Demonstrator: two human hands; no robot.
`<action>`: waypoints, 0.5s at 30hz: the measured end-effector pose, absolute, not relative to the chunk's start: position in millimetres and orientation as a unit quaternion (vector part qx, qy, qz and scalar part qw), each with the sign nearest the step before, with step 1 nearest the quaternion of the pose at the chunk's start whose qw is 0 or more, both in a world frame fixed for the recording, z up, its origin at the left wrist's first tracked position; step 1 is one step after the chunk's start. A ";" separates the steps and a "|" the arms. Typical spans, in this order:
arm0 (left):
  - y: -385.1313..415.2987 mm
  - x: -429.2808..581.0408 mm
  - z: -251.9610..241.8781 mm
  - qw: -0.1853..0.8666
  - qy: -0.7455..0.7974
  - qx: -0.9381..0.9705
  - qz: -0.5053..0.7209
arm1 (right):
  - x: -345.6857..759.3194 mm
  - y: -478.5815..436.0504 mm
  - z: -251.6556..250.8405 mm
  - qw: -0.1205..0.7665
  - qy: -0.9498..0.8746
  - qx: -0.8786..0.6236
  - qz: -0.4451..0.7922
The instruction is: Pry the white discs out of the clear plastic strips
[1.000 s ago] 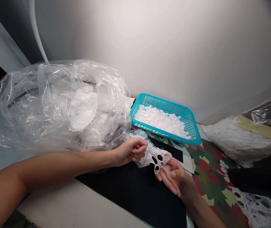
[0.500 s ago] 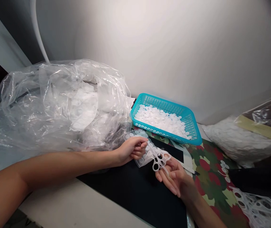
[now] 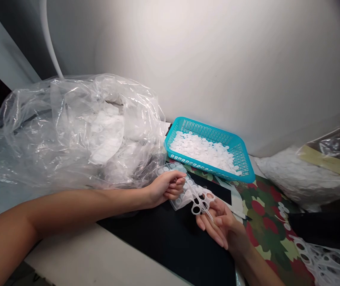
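My left hand (image 3: pixel 165 187) is curled closed on a clear plastic sheet of white discs (image 3: pixel 177 194), gripping its upper edge. The sheet's lower end is a white strip with round holes (image 3: pixel 199 203), where discs are gone. My right hand (image 3: pixel 220 227) lies palm up under that holed end, with the thumb and fingers against it. A thin straight piece (image 3: pixel 201 203) runs across the holes towards my right palm. I cannot tell whether it is part of the sheet or a separate tool.
A turquoise plastic basket (image 3: pixel 188 126) full of white discs stands just beyond my hands. A large clear bag (image 3: pixel 77 131) of white pieces lies to the left, and a bulging bag of discs (image 3: pixel 301 174) to the right. Below are a black mat (image 3: pixel 170 246), camouflage cloth (image 3: pixel 265 222) and holed white scrap (image 3: pixel 325 262).
The holed end of the sheet has turned slightly between my hands. My hands stay almost in place, and the whole view has shifted a little.
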State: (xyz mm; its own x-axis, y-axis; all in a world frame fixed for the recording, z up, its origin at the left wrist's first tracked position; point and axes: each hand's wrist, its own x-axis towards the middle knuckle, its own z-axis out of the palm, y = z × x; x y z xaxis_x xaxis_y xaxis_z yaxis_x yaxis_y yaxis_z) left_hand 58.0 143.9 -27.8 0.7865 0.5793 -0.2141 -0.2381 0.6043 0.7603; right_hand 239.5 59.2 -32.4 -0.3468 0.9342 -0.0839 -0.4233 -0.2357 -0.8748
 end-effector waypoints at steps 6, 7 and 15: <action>128.9 56.5 -20.1 0.761 0.194 0.583 0.211 | 240.6 55.7 -37.8 0.513 -0.439 -0.386 0.629; 127.6 56.1 -19.6 0.729 0.186 0.626 0.206 | 240.7 53.9 -37.4 0.534 -0.446 -0.399 0.597; 129.4 53.6 -18.8 0.602 0.124 0.768 0.181 | 235.4 45.0 -1.8 0.448 -0.706 -0.485 0.255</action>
